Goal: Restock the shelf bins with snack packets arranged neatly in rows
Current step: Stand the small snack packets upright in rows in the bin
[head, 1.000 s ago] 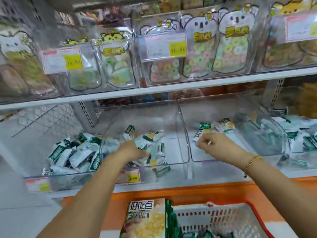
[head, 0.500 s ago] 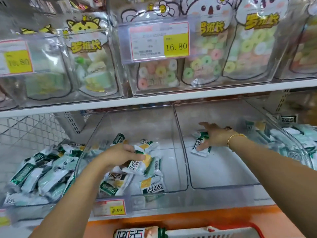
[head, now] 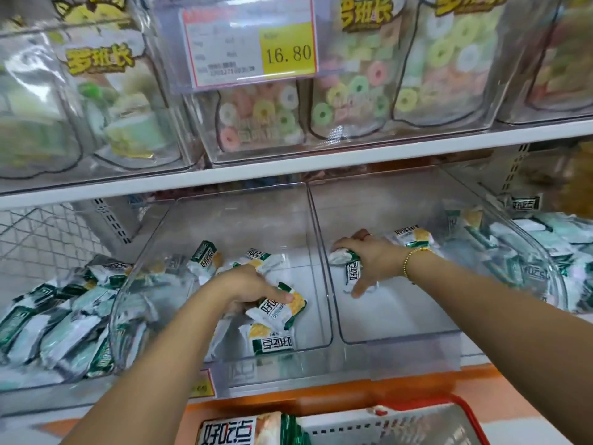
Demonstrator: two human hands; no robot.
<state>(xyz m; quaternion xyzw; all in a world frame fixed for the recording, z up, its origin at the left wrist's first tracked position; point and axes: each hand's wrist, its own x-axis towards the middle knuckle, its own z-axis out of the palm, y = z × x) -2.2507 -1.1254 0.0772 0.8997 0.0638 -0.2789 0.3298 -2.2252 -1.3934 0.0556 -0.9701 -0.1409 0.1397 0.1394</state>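
Both hands busy
Left hand pinches a packet at 5 o'clock in left bin; right hand grips second packet at 10 o'clock in right bin. Looks light, crinkly, slippery, so grab sealed ends.

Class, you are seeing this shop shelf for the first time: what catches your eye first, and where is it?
The yellow 16.80 price tag at top centre stands out, with bags of pastel ring sweets beside it. Below, the left hand grips a snack packet in the middle clear bin, while the right hand lies on another packet in the neighbouring bin.
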